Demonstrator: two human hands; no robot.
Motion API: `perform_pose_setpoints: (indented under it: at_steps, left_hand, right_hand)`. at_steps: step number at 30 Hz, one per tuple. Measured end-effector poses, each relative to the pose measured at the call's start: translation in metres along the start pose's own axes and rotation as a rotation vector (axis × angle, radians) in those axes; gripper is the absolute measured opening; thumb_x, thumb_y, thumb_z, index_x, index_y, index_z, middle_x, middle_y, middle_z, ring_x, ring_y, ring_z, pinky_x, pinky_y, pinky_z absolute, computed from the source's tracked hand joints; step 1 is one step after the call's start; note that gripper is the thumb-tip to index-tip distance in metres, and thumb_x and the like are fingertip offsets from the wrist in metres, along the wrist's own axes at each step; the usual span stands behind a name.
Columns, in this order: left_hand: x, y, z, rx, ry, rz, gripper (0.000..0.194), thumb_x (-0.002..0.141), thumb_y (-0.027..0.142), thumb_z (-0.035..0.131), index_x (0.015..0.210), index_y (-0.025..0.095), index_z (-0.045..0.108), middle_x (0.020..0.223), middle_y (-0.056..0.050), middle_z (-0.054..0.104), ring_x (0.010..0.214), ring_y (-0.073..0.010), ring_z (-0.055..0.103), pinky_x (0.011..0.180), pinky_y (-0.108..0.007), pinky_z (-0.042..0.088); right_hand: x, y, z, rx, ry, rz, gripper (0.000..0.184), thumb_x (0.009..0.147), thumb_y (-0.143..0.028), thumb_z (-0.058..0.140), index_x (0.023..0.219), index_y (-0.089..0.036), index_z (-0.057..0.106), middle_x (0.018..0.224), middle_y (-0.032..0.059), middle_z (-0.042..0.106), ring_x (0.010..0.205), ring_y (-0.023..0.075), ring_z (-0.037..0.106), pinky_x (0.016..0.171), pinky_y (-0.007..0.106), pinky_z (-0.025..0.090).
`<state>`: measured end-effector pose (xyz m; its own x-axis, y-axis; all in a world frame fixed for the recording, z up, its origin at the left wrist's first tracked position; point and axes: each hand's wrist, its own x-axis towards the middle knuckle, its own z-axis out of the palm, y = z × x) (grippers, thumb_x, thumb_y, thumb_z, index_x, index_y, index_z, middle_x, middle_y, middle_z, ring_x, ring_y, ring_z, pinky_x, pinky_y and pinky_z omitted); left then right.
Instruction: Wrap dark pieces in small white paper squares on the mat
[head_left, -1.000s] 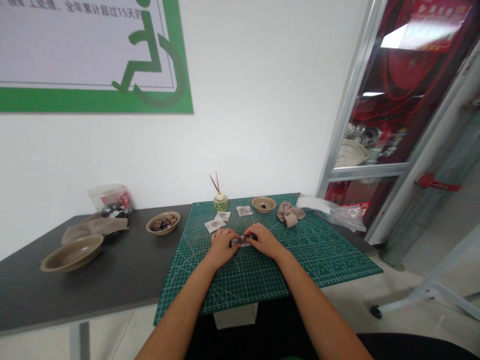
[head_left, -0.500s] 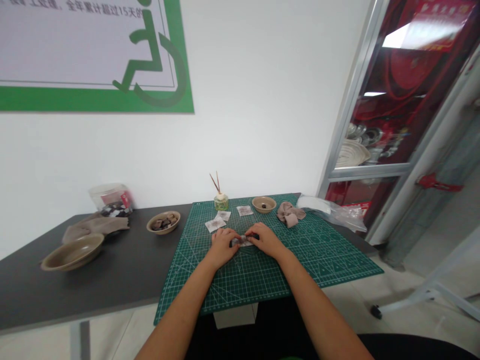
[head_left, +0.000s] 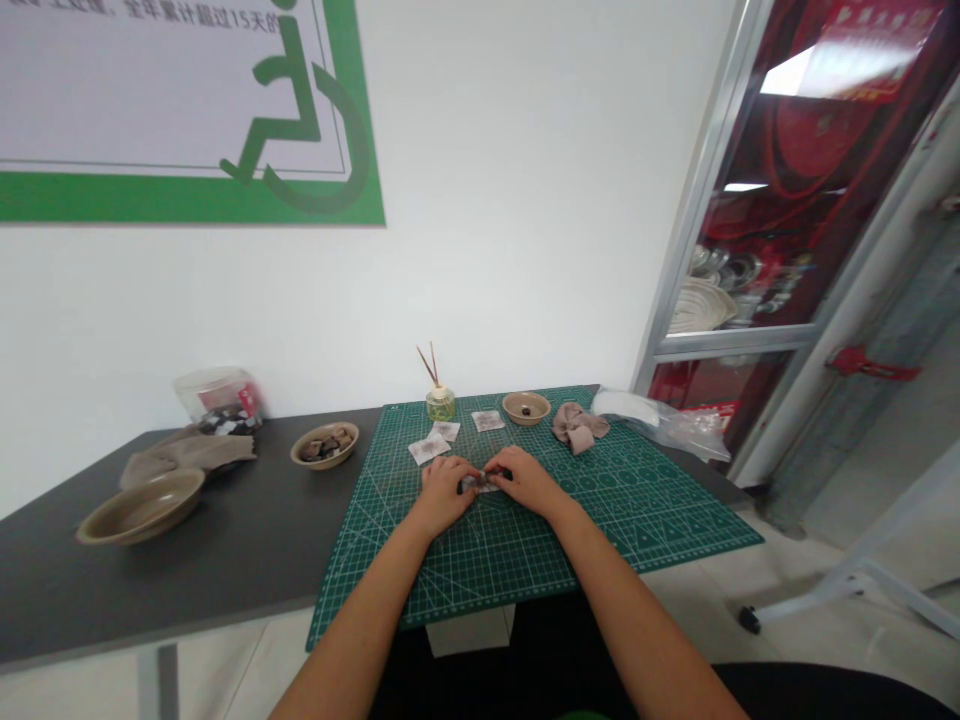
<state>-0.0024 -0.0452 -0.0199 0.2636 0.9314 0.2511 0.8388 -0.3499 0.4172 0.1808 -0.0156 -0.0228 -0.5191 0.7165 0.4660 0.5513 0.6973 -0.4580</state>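
Note:
My left hand (head_left: 442, 492) and my right hand (head_left: 529, 482) meet over the green cutting mat (head_left: 495, 560), fingers pinched. Between their fingertips is a small white paper square (head_left: 487, 486) with grey markings, partly hidden by the fingers. Whether something smaller is wrapped in it I cannot tell. Just beyond my left hand lie two similar white squares (head_left: 429, 448), one overlapping the other. A third printed square (head_left: 488, 420) lies farther back, beside a small tan bowl (head_left: 516, 415) with a dark piece inside.
A crumpled taupe cloth (head_left: 580, 428) and a clear plastic bag (head_left: 667, 425) lie at right. A reed diffuser (head_left: 441, 404) stands at the back. Leftward are a bowl of brown pieces (head_left: 300, 458), a larger bowl (head_left: 112, 528), another cloth (head_left: 184, 458) and a clear tub (head_left: 214, 388).
The view has shifted very slightly. Both hands stay at the paper square, with only a tiny movement of the fingertips.

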Motion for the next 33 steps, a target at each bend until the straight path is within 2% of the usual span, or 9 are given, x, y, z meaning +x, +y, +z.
perform_pose_setpoints:
  at_steps: [7,13,18,23,28,33]
  left_hand:
    - [0.0001,-0.0005,0.0008,0.002,-0.008,-0.002,0.021,0.077,0.021,0.056,0.095,0.026,0.065,0.11,-0.001,0.061,0.108,-0.0226,0.046,0.091,-0.041,0.032]
    - [0.0005,-0.0019,0.0013,0.012,-0.005,0.004,0.023,0.077,0.022,0.056,0.097,0.027,0.065,0.11,0.0,0.061,0.107,-0.0224,0.047,0.09,-0.04,0.032]
    - [0.0005,-0.0016,0.001,0.009,-0.012,0.0,0.023,0.077,0.021,0.054,0.096,0.026,0.066,0.11,-0.001,0.061,0.107,-0.0225,0.046,0.09,-0.04,0.032]
    - [0.0003,-0.0008,0.0002,0.01,-0.005,-0.001,0.023,0.077,0.021,0.055,0.097,0.026,0.065,0.11,-0.001,0.061,0.107,-0.0228,0.046,0.089,-0.04,0.032]
    - [0.0002,-0.0009,0.0002,0.012,-0.009,-0.008,0.022,0.077,0.021,0.055,0.097,0.025,0.063,0.11,-0.001,0.062,0.107,-0.0228,0.046,0.089,-0.039,0.032]
    - [0.0007,-0.0016,0.0012,0.015,0.004,-0.017,0.02,0.076,0.022,0.057,0.096,0.021,0.061,0.109,-0.002,0.061,0.107,-0.0228,0.047,0.09,-0.039,0.032]
  right_hand:
    - [-0.0012,0.0003,-0.0024,-0.022,0.041,0.041,0.012,0.074,-0.007,0.062,0.078,-0.017,0.065,0.074,0.0021,0.061,0.078,0.0166,0.052,0.075,0.03,0.04]
    - [-0.0001,-0.0018,-0.0008,-0.009,-0.004,-0.027,0.013,0.075,-0.007,0.061,0.081,-0.018,0.065,0.076,0.0015,0.062,0.079,0.0162,0.053,0.077,0.03,0.039]
    - [-0.0012,0.0007,-0.0025,-0.052,0.039,0.025,0.011,0.074,-0.008,0.062,0.078,-0.017,0.066,0.073,0.0016,0.062,0.077,0.0164,0.052,0.074,0.03,0.038]
    - [0.0004,-0.0009,-0.0012,-0.034,-0.013,-0.047,0.016,0.076,-0.008,0.061,0.084,-0.02,0.069,0.076,0.0023,0.062,0.08,0.017,0.052,0.078,0.031,0.038]
    - [-0.0004,0.0027,-0.0019,-0.071,0.033,-0.007,0.015,0.074,-0.007,0.062,0.08,-0.02,0.069,0.075,0.0024,0.064,0.08,0.0177,0.053,0.078,0.032,0.038]
    - [0.0003,0.0003,-0.0008,-0.055,0.003,-0.071,0.016,0.075,-0.007,0.062,0.081,-0.019,0.069,0.076,0.0023,0.063,0.079,0.0166,0.052,0.078,0.031,0.038]
